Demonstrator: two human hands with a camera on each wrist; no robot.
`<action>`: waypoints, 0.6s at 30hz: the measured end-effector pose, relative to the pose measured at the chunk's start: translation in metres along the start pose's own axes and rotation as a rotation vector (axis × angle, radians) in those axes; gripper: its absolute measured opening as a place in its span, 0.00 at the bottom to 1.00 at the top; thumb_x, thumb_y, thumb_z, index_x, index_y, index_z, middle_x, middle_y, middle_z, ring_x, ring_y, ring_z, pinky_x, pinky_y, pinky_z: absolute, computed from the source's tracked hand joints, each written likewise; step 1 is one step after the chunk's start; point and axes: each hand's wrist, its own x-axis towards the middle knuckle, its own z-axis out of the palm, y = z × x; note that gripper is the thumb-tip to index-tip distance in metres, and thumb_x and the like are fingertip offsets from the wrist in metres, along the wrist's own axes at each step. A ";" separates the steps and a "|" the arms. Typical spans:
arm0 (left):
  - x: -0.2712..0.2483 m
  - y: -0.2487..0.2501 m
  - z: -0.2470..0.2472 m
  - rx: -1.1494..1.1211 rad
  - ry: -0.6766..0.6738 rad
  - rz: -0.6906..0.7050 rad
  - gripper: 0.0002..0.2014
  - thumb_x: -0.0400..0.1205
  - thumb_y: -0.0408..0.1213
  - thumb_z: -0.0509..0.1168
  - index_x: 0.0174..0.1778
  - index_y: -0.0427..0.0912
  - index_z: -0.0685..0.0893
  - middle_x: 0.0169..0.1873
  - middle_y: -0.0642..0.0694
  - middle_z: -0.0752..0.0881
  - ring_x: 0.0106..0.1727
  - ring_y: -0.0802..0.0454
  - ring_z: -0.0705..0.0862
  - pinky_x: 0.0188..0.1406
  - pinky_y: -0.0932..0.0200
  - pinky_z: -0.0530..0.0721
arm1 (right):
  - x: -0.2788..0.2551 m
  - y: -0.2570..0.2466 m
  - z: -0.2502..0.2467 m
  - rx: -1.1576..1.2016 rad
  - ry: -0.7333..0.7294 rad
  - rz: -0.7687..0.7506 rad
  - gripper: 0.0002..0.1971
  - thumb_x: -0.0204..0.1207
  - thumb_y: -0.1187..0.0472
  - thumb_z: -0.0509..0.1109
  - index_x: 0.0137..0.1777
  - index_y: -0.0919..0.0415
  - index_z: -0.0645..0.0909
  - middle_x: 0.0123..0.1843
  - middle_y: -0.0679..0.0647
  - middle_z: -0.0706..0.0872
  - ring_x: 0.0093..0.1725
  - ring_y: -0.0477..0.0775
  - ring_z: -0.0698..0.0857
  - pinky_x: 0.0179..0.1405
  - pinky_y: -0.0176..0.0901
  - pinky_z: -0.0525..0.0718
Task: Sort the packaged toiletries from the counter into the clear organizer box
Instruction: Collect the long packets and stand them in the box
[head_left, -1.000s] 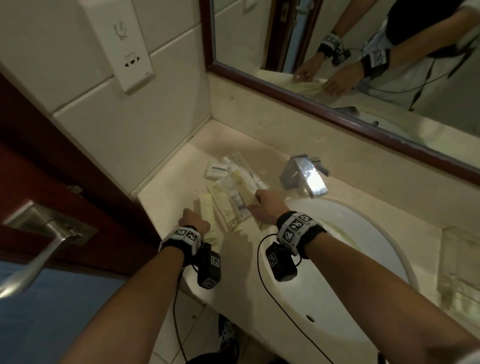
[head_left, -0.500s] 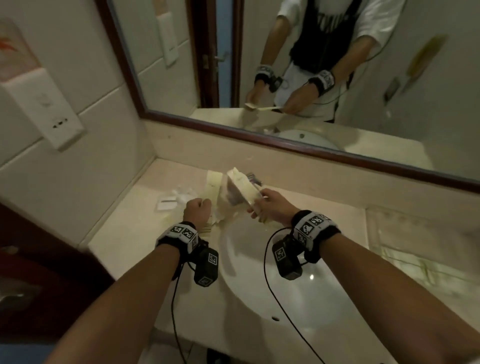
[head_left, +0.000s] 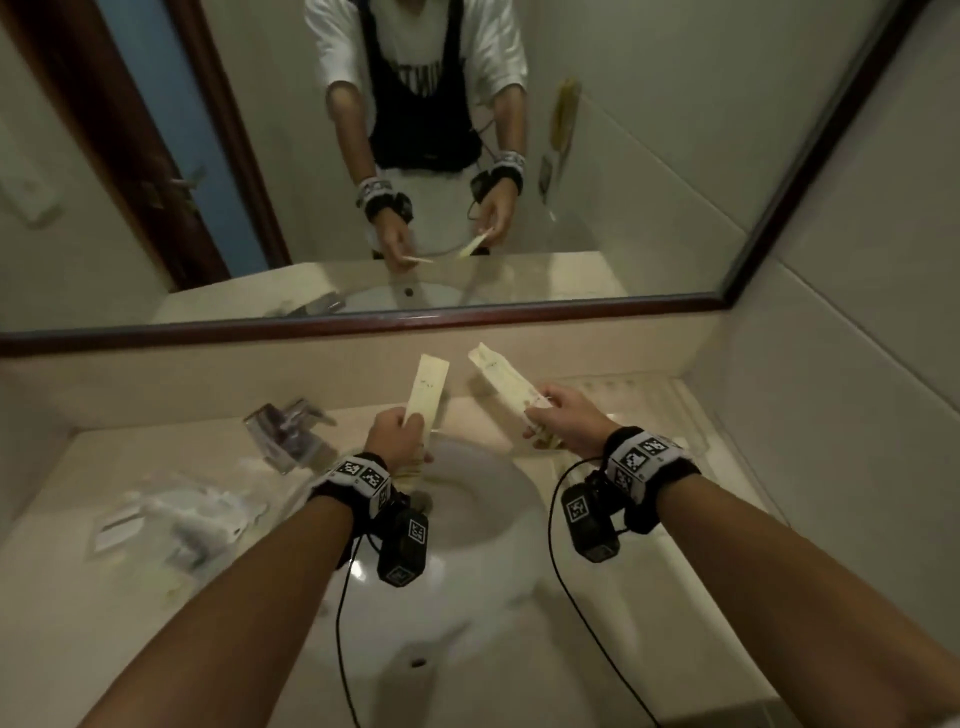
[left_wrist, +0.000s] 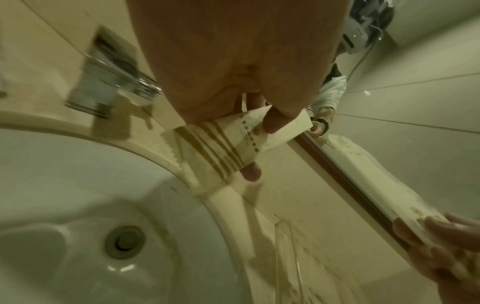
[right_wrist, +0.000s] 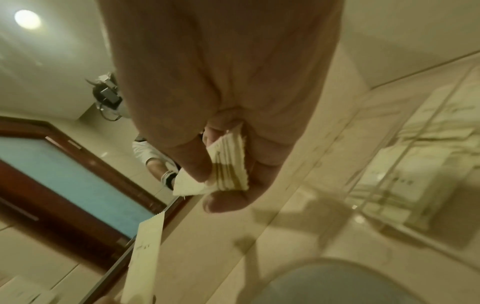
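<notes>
In the lower middle of the head view lies the white sink. Above it, the left hand has its grip clenched on a cream striped packet. At centre right, the right hand pinches a second cream packet. Farther right on the desk stands the clear organizer box, toiletries inside.

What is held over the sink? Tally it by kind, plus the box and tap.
Cream striped paper packets: 2, one pinched in the left hand, one in the right hand
Clear plastic organizer box: 1
Chrome tap: 1
Total: 4
</notes>
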 end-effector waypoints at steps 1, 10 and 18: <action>0.002 0.008 0.013 0.017 -0.019 0.012 0.09 0.82 0.34 0.56 0.46 0.33 0.79 0.37 0.35 0.84 0.29 0.39 0.87 0.31 0.52 0.83 | -0.002 0.005 -0.015 -0.004 0.027 -0.003 0.10 0.83 0.71 0.62 0.61 0.65 0.75 0.40 0.60 0.82 0.33 0.53 0.84 0.24 0.37 0.85; 0.015 0.049 0.111 0.063 -0.167 0.074 0.08 0.80 0.32 0.56 0.46 0.34 0.80 0.36 0.36 0.85 0.34 0.34 0.88 0.39 0.41 0.87 | -0.018 0.056 -0.125 -0.018 0.231 -0.021 0.09 0.76 0.73 0.71 0.54 0.69 0.79 0.42 0.63 0.85 0.26 0.46 0.88 0.27 0.35 0.88; 0.019 0.059 0.159 0.096 -0.191 0.051 0.09 0.78 0.34 0.57 0.38 0.39 0.81 0.37 0.33 0.87 0.37 0.30 0.90 0.42 0.36 0.87 | -0.017 0.091 -0.181 0.014 0.221 0.096 0.10 0.73 0.71 0.77 0.47 0.66 0.78 0.36 0.67 0.87 0.25 0.49 0.87 0.26 0.35 0.87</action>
